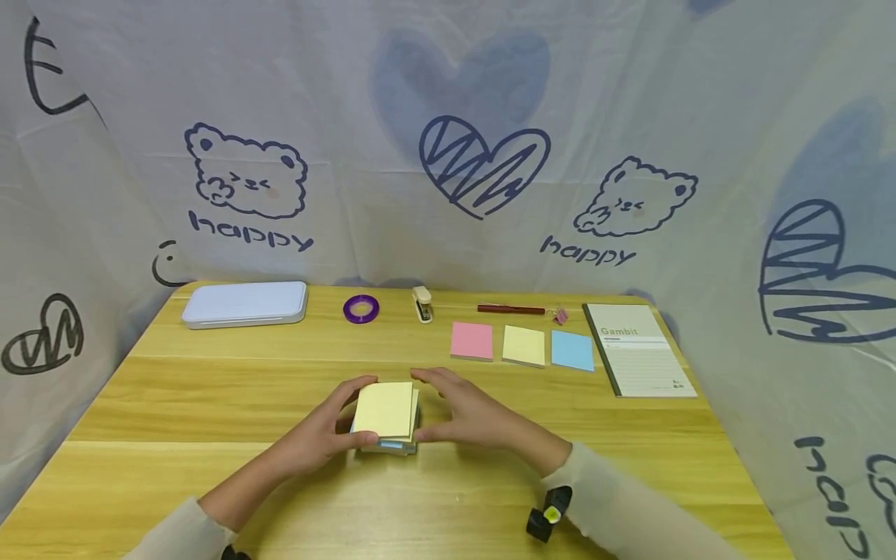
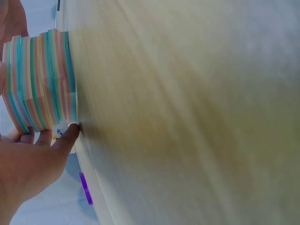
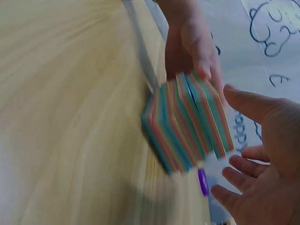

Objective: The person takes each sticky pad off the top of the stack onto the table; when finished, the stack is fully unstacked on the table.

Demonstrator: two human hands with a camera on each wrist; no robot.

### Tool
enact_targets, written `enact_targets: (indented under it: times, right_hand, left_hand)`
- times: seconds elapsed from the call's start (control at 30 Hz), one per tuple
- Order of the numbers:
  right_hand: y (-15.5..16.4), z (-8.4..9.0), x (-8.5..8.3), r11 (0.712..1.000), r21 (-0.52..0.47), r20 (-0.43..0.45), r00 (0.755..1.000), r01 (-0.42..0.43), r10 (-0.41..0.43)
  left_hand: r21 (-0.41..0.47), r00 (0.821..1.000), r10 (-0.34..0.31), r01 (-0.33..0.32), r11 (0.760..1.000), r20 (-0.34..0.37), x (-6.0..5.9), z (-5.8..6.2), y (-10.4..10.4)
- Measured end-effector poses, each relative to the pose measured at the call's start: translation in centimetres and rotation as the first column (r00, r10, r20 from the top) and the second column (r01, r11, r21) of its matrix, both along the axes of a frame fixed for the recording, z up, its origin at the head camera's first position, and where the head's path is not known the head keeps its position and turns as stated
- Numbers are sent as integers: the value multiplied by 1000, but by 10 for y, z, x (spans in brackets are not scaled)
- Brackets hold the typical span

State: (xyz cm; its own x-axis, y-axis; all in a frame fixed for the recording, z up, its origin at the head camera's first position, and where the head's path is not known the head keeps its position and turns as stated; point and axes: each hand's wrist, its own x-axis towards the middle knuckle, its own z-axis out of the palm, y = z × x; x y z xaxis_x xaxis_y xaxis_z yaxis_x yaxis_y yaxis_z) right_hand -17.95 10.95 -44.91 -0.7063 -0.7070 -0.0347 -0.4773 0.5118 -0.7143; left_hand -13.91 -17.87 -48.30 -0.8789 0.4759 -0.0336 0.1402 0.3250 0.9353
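Note:
A thick stack of sticky notes [image 1: 384, 409] stands near the middle of the wooden table, with a yellow pad on top. Its sides show many pink, yellow, green and blue layers, slightly out of line, in the left wrist view [image 2: 40, 84]. My left hand [image 1: 323, 430] grips the stack from the left, thumb at the front edge and fingers round the back corner. On the right side, my right hand [image 1: 472, 410] is spread, thumb and fingers apart, its tips close to the stack. In the right wrist view, the right-hand fingers [image 3: 241, 173] stand off from the layered side.
Along the back are a white case [image 1: 245, 304], purple tape roll [image 1: 361, 309], small stapler [image 1: 422, 303], dark red pen [image 1: 511, 309] and pink clip [image 1: 560, 316]. Pink [image 1: 472, 341], yellow [image 1: 523, 345] and blue sticky pads [image 1: 572, 350] lie left of a notebook [image 1: 640, 350].

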Motion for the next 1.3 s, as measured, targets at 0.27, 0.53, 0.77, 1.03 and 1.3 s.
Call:
enact_targets:
  times: [0.27,0.53,0.77,1.03,1.3]
  right_hand:
    - [-28,-1,5,1000,11,-1,1000,-17,17]
    - [-38,-6,8,999,18,-19,999,30,-30]
    - [-40,-7,9,998,33,-40,998,46,-45]
    - [-40,-7,8,999,10,-37,998,53,-52]
    - [-27,-4,3,996,-29,21,996,85,-85]
  left_hand:
    - [-17,1000,5,-5,1000,3,-1,0,1]
    - [-14,1000,7,-7,1000,16,-1,0,0]
    - [-15,1000,7,-7,1000,-6,0,0,0]
    - [-16,1000,9,-9,1000,-5,-1,4,0]
    - [-15,1000,12,-12,1000,4,-3,4,-1]
